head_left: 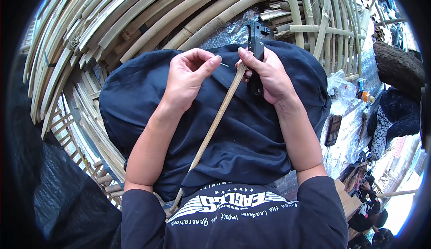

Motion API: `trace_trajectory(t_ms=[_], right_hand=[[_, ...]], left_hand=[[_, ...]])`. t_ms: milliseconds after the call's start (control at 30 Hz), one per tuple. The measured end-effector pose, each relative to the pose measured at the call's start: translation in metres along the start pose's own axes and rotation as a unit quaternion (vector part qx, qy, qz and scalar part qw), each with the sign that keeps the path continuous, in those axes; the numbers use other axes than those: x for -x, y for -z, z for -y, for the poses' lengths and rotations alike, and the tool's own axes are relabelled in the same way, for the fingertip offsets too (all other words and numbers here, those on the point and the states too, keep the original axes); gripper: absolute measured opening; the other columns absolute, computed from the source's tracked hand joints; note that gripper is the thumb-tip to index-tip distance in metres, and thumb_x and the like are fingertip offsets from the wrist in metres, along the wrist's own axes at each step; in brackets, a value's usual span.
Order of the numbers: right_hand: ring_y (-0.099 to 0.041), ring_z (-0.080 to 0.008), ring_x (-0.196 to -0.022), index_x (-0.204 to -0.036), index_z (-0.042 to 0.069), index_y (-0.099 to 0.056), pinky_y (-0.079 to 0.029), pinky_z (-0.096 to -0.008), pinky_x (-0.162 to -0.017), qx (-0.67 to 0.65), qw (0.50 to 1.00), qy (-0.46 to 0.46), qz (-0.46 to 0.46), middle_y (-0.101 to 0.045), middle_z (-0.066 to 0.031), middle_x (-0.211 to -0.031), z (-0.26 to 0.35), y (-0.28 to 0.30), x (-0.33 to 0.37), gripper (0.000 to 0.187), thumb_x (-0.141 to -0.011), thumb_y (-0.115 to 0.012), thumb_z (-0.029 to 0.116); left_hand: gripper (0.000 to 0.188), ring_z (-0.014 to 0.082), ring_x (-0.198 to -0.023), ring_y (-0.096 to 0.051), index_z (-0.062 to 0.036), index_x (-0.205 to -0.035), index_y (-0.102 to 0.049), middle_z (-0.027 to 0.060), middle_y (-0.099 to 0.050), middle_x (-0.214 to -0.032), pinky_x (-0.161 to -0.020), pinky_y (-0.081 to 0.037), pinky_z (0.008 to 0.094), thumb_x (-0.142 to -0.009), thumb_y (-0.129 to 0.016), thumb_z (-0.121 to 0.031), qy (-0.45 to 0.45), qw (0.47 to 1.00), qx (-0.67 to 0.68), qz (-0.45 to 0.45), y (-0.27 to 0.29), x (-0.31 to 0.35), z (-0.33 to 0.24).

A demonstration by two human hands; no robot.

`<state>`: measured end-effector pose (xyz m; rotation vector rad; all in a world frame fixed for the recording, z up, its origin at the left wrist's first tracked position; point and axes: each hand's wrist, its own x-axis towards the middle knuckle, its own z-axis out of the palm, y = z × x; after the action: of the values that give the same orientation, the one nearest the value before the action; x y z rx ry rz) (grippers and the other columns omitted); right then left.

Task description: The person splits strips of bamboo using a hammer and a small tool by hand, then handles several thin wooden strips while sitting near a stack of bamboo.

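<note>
My left hand [191,74] is closed in a pinch above my lap. From its thumb tip sticks a thin, pale, pin-like piece [224,64], too small to name surely. My right hand [270,74] grips a black hand tool [256,44] with a notched, hooked head on top and screws in its handle. Under the same thumb it also holds the upper end of a bamboo stick [218,116]. That stick slants down to the left across my dark-clothed lap [244,132], its lower end against my shirt. The pin-like piece points toward the stick's top, apart from it.
Long split bamboo strips [148,22] lie stacked and curving at the far left. A bamboo rack [327,31] stands far right. On the silvery sheet at right are a clear plastic bag [342,89], a small orange bottle [367,97] and a phone-like dark slab [333,131]. A log [398,62] lies beyond.
</note>
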<state>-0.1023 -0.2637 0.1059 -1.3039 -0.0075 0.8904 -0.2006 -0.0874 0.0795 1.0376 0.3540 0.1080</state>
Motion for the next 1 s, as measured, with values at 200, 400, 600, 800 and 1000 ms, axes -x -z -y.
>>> trace_trajectory(t_ms=[200,400,600,800,1000], right_hand=[[-0.056,-0.0065,-0.062,-0.094,0.006,-0.060,-0.050,-0.0234,-0.056,-0.002,1.000,-0.010,0.011,-0.062,-0.0015,-0.077,-0.001,0.002,-0.002,0.032,-0.086,-0.079,0.030],[-0.056,-0.0063,-0.063,-0.093,0.006,-0.060,-0.049,-0.0238,-0.056,-0.002,1.000,-0.010,0.007,-0.062,-0.0011,-0.077,0.000,0.002,-0.001,0.031,-0.086,-0.080,0.030],[-0.056,-0.0063,-0.062,-0.093,0.006,-0.060,-0.049,-0.0230,-0.056,0.003,1.000,-0.005,0.005,-0.063,-0.0012,-0.077,0.000,0.001,-0.001,0.031,-0.086,-0.079,0.029],[-0.057,-0.0064,-0.062,-0.094,0.006,-0.060,-0.049,-0.0228,-0.057,0.004,1.000,-0.006,0.001,-0.064,-0.0020,-0.077,-0.001,-0.001,-0.001,0.031,-0.087,-0.079,0.029],[-0.057,-0.0071,-0.063,-0.094,0.006,-0.060,-0.049,-0.0230,-0.057,0.007,1.000,0.005,0.005,-0.065,-0.0028,-0.077,-0.001,0.002,-0.001,0.030,-0.088,-0.078,0.029]], left_hand=[[0.011,0.0050,-0.075,-0.060,0.0009,-0.085,-0.068,0.0015,-0.067,-0.083,-0.071,-0.049,0.0203,-0.085,-0.078,-0.004,-0.108,0.986,-0.123,0.041,-0.015,0.008,-0.002],[0.007,0.0061,-0.080,-0.058,0.0005,-0.086,-0.067,0.0028,-0.064,-0.090,-0.074,-0.048,0.0212,-0.086,-0.075,0.000,-0.077,0.982,-0.167,0.043,-0.016,0.009,-0.003],[0.009,0.0041,-0.073,-0.060,-0.0008,-0.085,-0.069,0.0004,-0.067,-0.081,-0.069,-0.050,0.0200,-0.086,-0.077,-0.005,-0.074,0.985,-0.152,0.036,-0.018,0.009,0.002],[0.011,0.0043,-0.073,-0.061,0.0002,-0.086,-0.068,0.0004,-0.067,-0.080,-0.069,-0.050,0.0200,-0.086,-0.077,-0.006,-0.060,0.988,-0.135,0.034,-0.017,0.009,0.007],[0.011,0.0052,-0.073,-0.063,0.0007,-0.087,-0.069,0.0018,-0.069,-0.082,-0.069,-0.052,0.0206,-0.086,-0.077,-0.007,-0.047,0.990,-0.126,0.053,-0.022,0.010,0.009]])
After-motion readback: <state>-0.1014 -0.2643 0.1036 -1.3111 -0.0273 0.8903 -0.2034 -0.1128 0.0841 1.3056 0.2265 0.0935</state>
